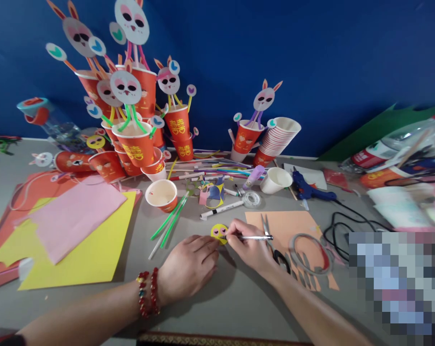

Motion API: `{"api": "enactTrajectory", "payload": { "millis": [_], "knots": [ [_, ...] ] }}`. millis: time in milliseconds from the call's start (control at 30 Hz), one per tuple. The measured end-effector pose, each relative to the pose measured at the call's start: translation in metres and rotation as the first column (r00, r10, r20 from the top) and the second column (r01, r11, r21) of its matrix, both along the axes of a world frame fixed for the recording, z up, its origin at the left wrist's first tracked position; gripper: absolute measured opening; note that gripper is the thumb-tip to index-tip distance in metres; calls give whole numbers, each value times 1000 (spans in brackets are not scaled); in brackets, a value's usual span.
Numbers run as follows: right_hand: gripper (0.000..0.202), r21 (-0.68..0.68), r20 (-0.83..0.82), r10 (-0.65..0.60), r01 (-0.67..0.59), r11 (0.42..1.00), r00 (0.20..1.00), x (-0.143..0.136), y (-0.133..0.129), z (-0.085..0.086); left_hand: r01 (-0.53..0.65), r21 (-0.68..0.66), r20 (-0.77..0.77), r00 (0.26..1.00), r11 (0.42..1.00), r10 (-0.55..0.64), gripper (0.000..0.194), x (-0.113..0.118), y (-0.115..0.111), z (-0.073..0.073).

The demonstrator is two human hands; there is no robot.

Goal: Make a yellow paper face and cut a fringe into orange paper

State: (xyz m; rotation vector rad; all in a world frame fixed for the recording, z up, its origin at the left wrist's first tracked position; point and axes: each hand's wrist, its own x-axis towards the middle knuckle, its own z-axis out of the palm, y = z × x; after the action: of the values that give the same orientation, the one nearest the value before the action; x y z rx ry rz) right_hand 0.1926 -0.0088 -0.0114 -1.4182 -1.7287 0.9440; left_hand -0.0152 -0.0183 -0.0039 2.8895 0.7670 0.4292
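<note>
A round yellow paper face (218, 230) with pink eye patches lies on the grey table. At its left edge the fingertips of my left hand (190, 263) hold it down, the fingers bent and close together. My right hand (249, 247) is closed around a slim pen (255, 237), whose tip meets the right side of the face. Just beyond lies a white marker (223, 210) beside a roll of clear tape (251, 199). Partly hidden behind my right hand are scissors (282, 259) on a peach paper sheet (293, 221).
Red paper cups (134, 146) with rabbit figures stand at the back left. Yellow sheets (105, 250) lie left, near green straws (169, 223) and an upright cup (162, 192). A blue glue gun (309, 189), its cord and a tape ring (311, 271) occupy the right.
</note>
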Motion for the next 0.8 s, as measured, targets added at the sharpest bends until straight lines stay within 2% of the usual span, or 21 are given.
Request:
{"api": "enactTrajectory", "payload": {
  "millis": [800],
  "knots": [
    [16, 20, 59, 0, -1, 1000, 998, 1, -2, -3, -8, -20, 1, 1000, 1000, 8, 22, 0, 1, 2]
  ]
}}
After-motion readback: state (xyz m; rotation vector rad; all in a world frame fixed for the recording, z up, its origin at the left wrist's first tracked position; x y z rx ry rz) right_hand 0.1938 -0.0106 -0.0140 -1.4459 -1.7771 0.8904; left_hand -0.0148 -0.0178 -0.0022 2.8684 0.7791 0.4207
